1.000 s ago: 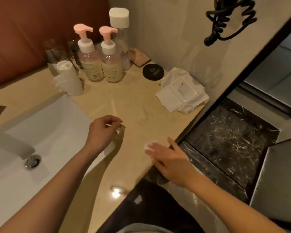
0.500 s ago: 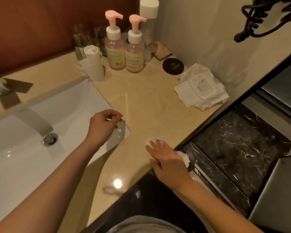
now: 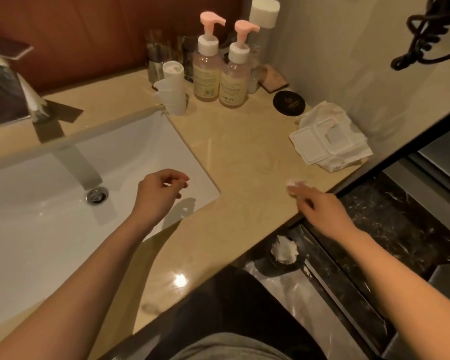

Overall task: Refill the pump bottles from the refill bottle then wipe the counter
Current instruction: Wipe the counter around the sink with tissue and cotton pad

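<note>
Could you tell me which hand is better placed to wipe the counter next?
The right hand: it presses a white pad onto the counter, while the left hand hovers above the sink.

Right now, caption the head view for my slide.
Right hand presses a pad on the counter; left hand hovers over sink.

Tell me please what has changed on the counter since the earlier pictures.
The right hand has slid the small white wipe under its fingertips along the counter, away from the body and toward the wipes pack. The left hand stayed loosely curled over the sink corner; the pump bottles stand as before.
</note>
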